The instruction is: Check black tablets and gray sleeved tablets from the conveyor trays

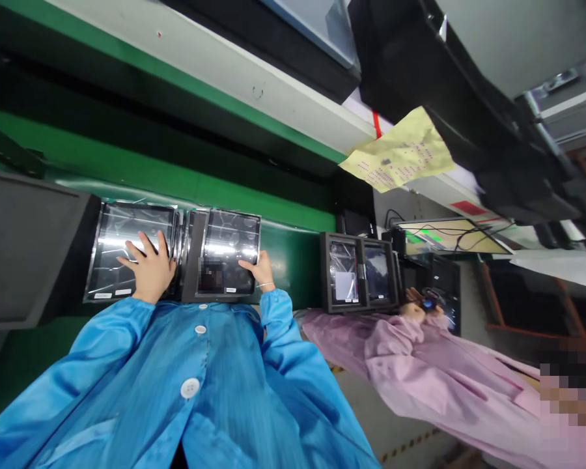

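Note:
My left hand (pixel 149 270) lies flat with its fingers spread on a shiny dark panel wrapped in clear film (pixel 127 251). My right hand (pixel 258 270) grips the right edge of a second wrapped dark panel (pixel 227 251), which stands just beside the first one. Both panels carry small white labels near their lower edge. My blue coat sleeves and its white-buttoned front (pixel 195 378) fill the lower left of the view.
A green conveyor band (pixel 141 172) runs behind the panels. A dark box (pixel 24 247) stands at the far left. A black holder with two more panels (pixel 359 270) stands to the right. A co-worker in a pink coat (pixel 420 358) works there. A yellow sheet (pixel 400 156) hangs above.

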A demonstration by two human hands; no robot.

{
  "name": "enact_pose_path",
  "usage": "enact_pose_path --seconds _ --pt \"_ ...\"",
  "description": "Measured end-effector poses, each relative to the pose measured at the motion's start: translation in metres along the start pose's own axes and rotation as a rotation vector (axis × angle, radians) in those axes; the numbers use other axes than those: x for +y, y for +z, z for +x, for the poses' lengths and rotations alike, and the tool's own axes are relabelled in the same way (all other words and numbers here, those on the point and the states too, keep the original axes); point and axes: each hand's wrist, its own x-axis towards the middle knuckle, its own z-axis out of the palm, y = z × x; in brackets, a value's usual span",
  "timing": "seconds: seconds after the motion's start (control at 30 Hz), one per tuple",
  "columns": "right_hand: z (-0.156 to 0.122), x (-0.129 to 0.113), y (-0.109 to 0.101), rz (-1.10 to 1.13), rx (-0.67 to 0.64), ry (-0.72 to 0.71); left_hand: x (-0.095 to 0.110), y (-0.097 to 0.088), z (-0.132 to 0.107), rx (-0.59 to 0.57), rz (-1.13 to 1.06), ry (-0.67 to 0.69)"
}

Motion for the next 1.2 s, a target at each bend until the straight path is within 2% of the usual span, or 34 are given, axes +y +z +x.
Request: enact_pose_path --seconds 0.17,0.5,0.77,0.97,1.07,1.13,1.2 --pt "-0.009 -0.011 -0.015 0.133 -0.064 -0.062 -0.002 -0.002 0.0 -0.007 0.005 0.023" --pt "-0.025 -0.026 -0.013 0.284 -0.085 -0.11 -0.001 -0.008 0.003 -0.059 0.033 0.032" --pt "-0.043 -0.042 -0.013 0.384 -0.096 -0.078 0.0 0.002 -0.011 -0.023 0.038 0.011" --pt "-0.067 -0.061 -0.023 0.389 -0.057 -0.064 -0.001 -0.013 -0.006 -0.067 -0.115 -0.049" --pt "-0.081 -0.075 -0.029 0.38 -0.012 -0.076 0.012 -0.025 -0.008 -0.095 -0.305 -0.101" --pt "-0.093 -0.085 -0.028 0.347 0.031 -0.111 0.036 -0.032 -0.014 -0.161 -0.496 -0.093" --pt "-0.109 -0.095 -0.019 0.214 0.052 -0.175 0.069 -0.038 -0.023 -0.269 -0.71 -0.046"
